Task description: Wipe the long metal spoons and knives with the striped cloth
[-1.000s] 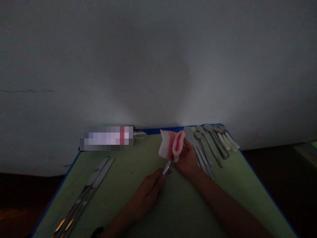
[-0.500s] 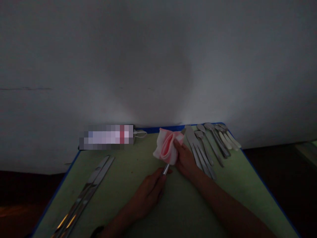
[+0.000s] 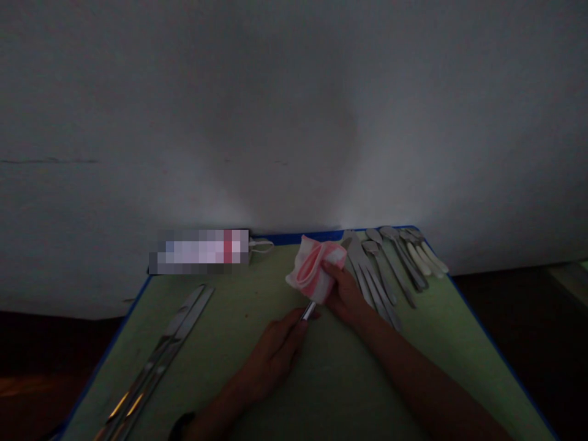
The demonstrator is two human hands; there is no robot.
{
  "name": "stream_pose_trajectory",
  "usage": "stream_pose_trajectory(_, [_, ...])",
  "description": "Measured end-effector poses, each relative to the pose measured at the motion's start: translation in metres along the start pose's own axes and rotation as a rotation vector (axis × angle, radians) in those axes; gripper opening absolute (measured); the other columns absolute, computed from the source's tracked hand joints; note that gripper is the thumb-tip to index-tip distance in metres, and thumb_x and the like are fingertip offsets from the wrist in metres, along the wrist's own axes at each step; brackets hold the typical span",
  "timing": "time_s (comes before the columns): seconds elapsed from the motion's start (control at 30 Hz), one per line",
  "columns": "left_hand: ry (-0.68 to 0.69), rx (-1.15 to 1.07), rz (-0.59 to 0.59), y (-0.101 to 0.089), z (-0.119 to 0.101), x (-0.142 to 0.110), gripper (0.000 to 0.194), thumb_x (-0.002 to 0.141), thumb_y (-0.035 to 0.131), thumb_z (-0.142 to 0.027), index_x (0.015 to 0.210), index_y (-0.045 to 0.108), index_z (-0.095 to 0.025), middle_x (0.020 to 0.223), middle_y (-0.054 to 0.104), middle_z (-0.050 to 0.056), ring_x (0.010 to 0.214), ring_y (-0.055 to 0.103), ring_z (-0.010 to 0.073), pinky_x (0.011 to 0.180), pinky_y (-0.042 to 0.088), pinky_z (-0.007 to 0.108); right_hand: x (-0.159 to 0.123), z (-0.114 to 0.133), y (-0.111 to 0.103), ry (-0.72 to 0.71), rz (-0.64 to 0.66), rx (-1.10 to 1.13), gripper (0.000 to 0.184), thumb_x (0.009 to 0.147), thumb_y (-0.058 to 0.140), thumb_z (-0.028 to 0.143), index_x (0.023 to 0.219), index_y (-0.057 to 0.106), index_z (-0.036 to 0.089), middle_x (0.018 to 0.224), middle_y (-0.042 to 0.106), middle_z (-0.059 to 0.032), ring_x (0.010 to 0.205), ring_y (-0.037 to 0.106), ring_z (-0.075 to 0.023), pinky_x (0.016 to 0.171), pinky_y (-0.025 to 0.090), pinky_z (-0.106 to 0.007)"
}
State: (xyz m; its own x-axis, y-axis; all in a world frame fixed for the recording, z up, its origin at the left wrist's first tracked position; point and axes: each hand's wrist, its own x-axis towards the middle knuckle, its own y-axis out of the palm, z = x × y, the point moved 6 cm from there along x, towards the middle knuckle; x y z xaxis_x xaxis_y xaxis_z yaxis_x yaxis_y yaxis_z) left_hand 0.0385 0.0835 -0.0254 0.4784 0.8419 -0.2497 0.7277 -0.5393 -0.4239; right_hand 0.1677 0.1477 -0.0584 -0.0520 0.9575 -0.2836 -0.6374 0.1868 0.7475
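Observation:
Low over the middle of the table, my left hand (image 3: 280,346) is closed around the shiny handle of a metal piece of cutlery (image 3: 309,311). Its far end disappears into a folded pink-and-white cloth (image 3: 312,269), so I cannot tell its kind. My right hand (image 3: 342,294) grips that cloth from the right, thumb pressed on top, folded around the cutlery. Two long shiny table knives (image 3: 172,346) lie side by side at the left.
To the right lie several flat metal pieces (image 3: 370,282), several spoons (image 3: 390,263) and some white-handled cutlery (image 3: 422,257). A blurred-out box (image 3: 199,252) with a white cord loop (image 3: 261,246) sits at the back left. The green tabletop (image 3: 239,343) has a blue edge against the grey wall (image 3: 294,122).
The cloth in my right hand has shifted slightly and turned a little around the cutlery. My left hand has stayed almost in place.

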Motion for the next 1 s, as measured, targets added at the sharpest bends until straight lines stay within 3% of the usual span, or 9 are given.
stream_pose_trajectory(0.13, [-0.014,-0.044,-0.015,0.0,0.001,0.001,0.045,0.094,0.03,-0.044,0.121,0.053,-0.016,0.062,0.054,-0.002,0.058,0.05,0.0137,0.056,0.042,0.023,0.001,-0.003,0.0,0.068,0.037,0.066,0.018,0.068,0.064,0.022,0.086,0.062,0.017,0.079,0.07,-0.002,0.084,0.064,-0.0194,0.08,0.05,-0.034])
stream_pose_trajectory(0.33, [0.037,0.001,-0.061,-0.004,-0.007,0.002,0.041,0.092,0.034,-0.042,0.114,0.059,-0.018,0.079,0.063,0.004,0.074,0.058,0.0174,0.066,0.045,0.026,-0.001,-0.005,0.001,0.071,0.03,-0.02,0.018,0.067,0.068,0.024,0.082,0.063,0.015,0.073,0.069,-0.0023,0.077,0.064,-0.0187,0.078,0.05,-0.034])
stream_pose_trajectory(0.53, [-0.017,-0.008,-0.078,-0.002,0.002,0.0,0.041,0.093,0.033,-0.042,0.118,0.056,-0.019,0.088,0.064,0.004,0.078,0.057,0.0173,0.067,0.045,0.025,-0.002,-0.004,0.002,0.026,0.066,-0.07,0.027,0.067,0.071,0.023,0.092,0.062,0.016,0.081,0.07,-0.0019,0.077,0.064,-0.0174,0.078,0.05,-0.034])
stream_pose_trajectory(0.7, [-0.033,-0.035,-0.008,0.001,0.002,0.001,0.044,0.093,0.031,-0.044,0.12,0.054,-0.017,0.065,0.057,0.0,0.064,0.054,0.016,0.058,0.043,0.025,0.0,0.0,0.001,0.001,0.038,0.001,0.029,0.066,0.071,0.017,0.093,0.061,0.016,0.082,0.069,-0.0015,0.078,0.064,-0.0176,0.081,0.05,-0.036])
stream_pose_trajectory(0.83, [-0.033,-0.063,-0.001,0.002,0.003,0.001,0.046,0.093,0.028,-0.044,0.121,0.052,-0.018,0.058,0.053,-0.002,0.057,0.052,0.0144,0.056,0.042,0.024,-0.001,0.001,0.002,0.015,0.039,0.036,0.028,0.066,0.069,0.016,0.093,0.06,0.017,0.081,0.069,-0.0004,0.078,0.064,-0.0172,0.082,0.05,-0.035])
stream_pose_trajectory(1.0, [-0.006,-0.022,0.006,0.002,0.003,0.001,0.044,0.093,0.03,-0.043,0.119,0.055,-0.018,0.078,0.062,0.003,0.071,0.056,0.016,0.064,0.044,0.025,-0.001,-0.003,0.0,0.066,0.052,0.004,0.027,0.064,0.071,0.017,0.09,0.061,0.016,0.08,0.069,-0.0014,0.079,0.064,-0.0186,0.081,0.05,-0.036])
